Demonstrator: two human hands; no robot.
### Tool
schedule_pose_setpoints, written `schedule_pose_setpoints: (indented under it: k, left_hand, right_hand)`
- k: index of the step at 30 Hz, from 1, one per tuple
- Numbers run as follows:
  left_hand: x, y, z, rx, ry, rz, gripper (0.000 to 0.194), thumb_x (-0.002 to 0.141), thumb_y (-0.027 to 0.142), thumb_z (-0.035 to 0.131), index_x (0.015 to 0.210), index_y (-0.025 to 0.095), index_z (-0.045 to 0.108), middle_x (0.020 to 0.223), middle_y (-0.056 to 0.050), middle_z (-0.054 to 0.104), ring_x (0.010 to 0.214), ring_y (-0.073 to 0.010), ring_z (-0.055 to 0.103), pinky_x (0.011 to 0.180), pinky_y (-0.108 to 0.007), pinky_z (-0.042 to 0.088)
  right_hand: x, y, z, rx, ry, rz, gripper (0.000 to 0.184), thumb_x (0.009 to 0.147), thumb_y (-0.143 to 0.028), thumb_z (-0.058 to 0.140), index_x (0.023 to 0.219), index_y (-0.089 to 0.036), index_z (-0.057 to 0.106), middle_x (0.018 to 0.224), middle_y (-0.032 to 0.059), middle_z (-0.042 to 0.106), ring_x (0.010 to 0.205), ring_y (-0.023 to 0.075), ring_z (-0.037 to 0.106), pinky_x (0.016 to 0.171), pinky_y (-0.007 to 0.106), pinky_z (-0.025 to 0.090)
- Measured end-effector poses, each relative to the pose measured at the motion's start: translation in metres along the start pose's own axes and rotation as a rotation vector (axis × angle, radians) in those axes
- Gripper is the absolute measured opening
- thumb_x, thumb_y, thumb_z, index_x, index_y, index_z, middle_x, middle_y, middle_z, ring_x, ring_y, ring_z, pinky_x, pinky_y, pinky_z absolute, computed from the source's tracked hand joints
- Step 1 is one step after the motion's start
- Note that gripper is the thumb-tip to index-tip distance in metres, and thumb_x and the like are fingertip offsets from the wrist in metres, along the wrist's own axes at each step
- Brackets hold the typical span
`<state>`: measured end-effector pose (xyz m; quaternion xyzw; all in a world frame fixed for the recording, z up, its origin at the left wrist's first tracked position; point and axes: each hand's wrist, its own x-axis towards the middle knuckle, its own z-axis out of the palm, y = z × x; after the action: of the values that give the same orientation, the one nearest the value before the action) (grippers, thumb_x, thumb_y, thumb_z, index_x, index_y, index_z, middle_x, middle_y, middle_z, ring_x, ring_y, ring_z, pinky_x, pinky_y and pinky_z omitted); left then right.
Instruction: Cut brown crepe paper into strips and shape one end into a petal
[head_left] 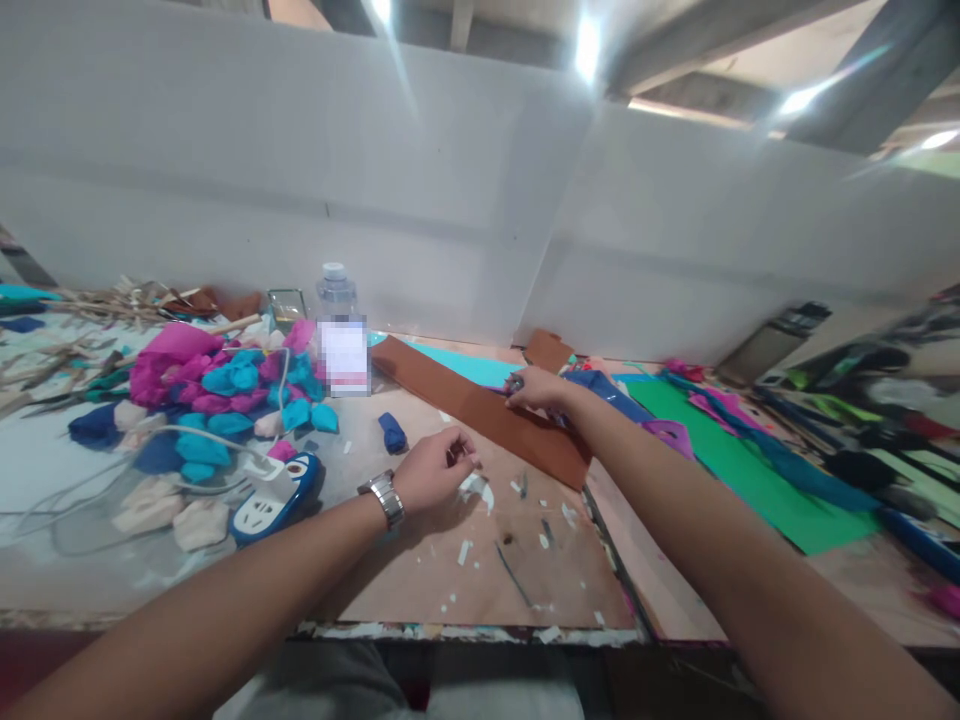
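My left hand [439,465], with a metal watch [385,498] on its wrist, hovers low over the table. Its fingers curl into a pinch, and whatever lies between them is too small to make out. A folded dark blue piece [391,433] rests just left of it. Farther off, my right hand [536,390] is over a long brown strip [480,410] of paper or cloth. Those fingers are closed around something small and dark, partly hidden. Behind the strip lies a light blue sheet [450,362].
Crumpled pink, blue and cream pieces [217,400] lie at left, beside a blue power strip [277,500] with white cables. A plastic bottle [336,295] stands behind. Green sheets [742,460] and colored strips cover the right. A pale wall panel [450,180] bounds the back.
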<state>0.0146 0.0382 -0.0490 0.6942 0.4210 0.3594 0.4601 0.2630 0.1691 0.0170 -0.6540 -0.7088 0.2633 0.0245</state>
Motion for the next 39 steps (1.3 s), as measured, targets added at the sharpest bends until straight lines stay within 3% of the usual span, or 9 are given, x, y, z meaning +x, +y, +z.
schedule_pose_setpoints:
  k: [2, 4, 6, 12, 17, 22, 28, 35, 39]
  left_hand:
    - [0.002, -0.002, 0.0, -0.081, 0.028, -0.064, 0.023, 0.086, 0.035, 0.072, 0.1, 0.02, 0.062, 0.086, -0.002, 0.07, 0.073, -0.0155, 0.063, 0.067, -0.026, 0.047]
    - [0.006, -0.004, -0.001, -0.177, 0.049, -0.16, 0.031, 0.087, 0.039, 0.071, 0.107, 0.021, 0.057, 0.078, 0.0, 0.066, 0.059, -0.0133, 0.06, 0.055, -0.023, 0.043]
    - [0.009, -0.005, -0.002, -0.29, 0.062, -0.251, 0.034, 0.09, 0.043, 0.068, 0.112, 0.022, 0.053, 0.072, 0.002, 0.063, 0.048, -0.012, 0.056, 0.046, -0.021, 0.038]
    - [0.013, 0.001, -0.002, -0.659, 0.067, -0.29, 0.03, 0.091, 0.042, 0.068, 0.104, 0.019, 0.055, 0.093, -0.007, 0.068, 0.061, -0.011, 0.065, 0.058, -0.024, 0.052]
    - [0.01, 0.012, -0.003, -0.79, 0.041, -0.225, 0.024, 0.089, 0.033, 0.073, 0.103, 0.015, 0.064, 0.093, -0.01, 0.071, 0.064, -0.0101, 0.063, 0.056, -0.02, 0.049]
    - [0.01, 0.015, -0.005, -0.82, 0.112, -0.282, 0.026, 0.085, 0.024, 0.078, 0.101, 0.016, 0.06, 0.085, -0.007, 0.071, 0.063, -0.0102, 0.063, 0.057, -0.02, 0.05]
    - [0.012, 0.01, -0.004, -0.863, 0.098, -0.336, 0.024, 0.089, 0.028, 0.075, 0.087, 0.016, 0.055, 0.079, -0.005, 0.065, 0.056, -0.0075, 0.058, 0.052, -0.019, 0.046]
    - [0.012, 0.005, -0.003, -0.827, 0.196, -0.368, 0.033, 0.09, 0.015, 0.071, 0.113, 0.02, 0.048, 0.086, -0.003, 0.069, 0.06, -0.0122, 0.066, 0.061, -0.027, 0.059]
    - [0.012, 0.003, -0.001, -0.805, 0.211, -0.353, 0.039, 0.09, 0.01, 0.068, 0.12, 0.02, 0.047, 0.079, -0.001, 0.067, 0.055, -0.0118, 0.063, 0.058, -0.025, 0.056]
  right_hand:
    - [-0.014, -0.003, -0.005, 0.12, -0.026, -0.025, 0.032, 0.097, -0.032, 0.069, 0.124, -0.016, 0.064, 0.103, 0.0072, 0.072, 0.08, 0.0178, 0.069, 0.07, 0.032, 0.06]
    - [-0.031, -0.005, -0.009, 0.25, -0.031, -0.064, 0.037, 0.091, -0.028, 0.071, 0.126, -0.019, 0.061, 0.072, -0.0012, 0.066, 0.049, 0.0109, 0.053, 0.046, 0.023, 0.045]
    - [-0.05, -0.005, -0.011, 0.378, -0.029, -0.122, 0.042, 0.086, -0.029, 0.073, 0.125, -0.022, 0.06, 0.063, -0.006, 0.06, 0.042, 0.0086, 0.042, 0.039, 0.02, 0.033]
    - [-0.113, -0.014, 0.01, 0.69, -0.097, -0.201, 0.052, 0.076, -0.038, 0.079, 0.123, -0.025, 0.06, 0.071, -0.007, 0.059, 0.04, 0.0064, 0.04, 0.034, 0.019, 0.028]
    - [-0.145, -0.021, 0.031, 0.839, -0.147, -0.22, 0.049, 0.08, -0.035, 0.08, 0.124, -0.029, 0.062, 0.079, -0.0072, 0.06, 0.041, 0.0051, 0.042, 0.033, 0.018, 0.027]
    - [-0.148, -0.017, 0.034, 1.037, -0.108, -0.247, 0.05, 0.075, -0.032, 0.084, 0.121, -0.025, 0.065, 0.073, -0.0076, 0.056, 0.044, 0.0052, 0.039, 0.037, 0.019, 0.025]
    - [-0.146, -0.008, 0.042, 1.148, -0.056, -0.261, 0.054, 0.072, -0.029, 0.087, 0.121, -0.025, 0.066, 0.081, -0.0025, 0.068, 0.058, 0.012, 0.058, 0.049, 0.023, 0.042]
    - [-0.154, -0.004, 0.056, 1.336, -0.149, -0.218, 0.057, 0.069, -0.025, 0.09, 0.12, -0.028, 0.066, 0.096, -0.0018, 0.076, 0.08, 0.0155, 0.073, 0.068, 0.025, 0.056]
    - [-0.154, -0.002, 0.057, 1.367, -0.134, -0.202, 0.057, 0.068, -0.024, 0.09, 0.12, -0.029, 0.066, 0.095, -0.0013, 0.077, 0.079, 0.0164, 0.074, 0.066, 0.025, 0.056]
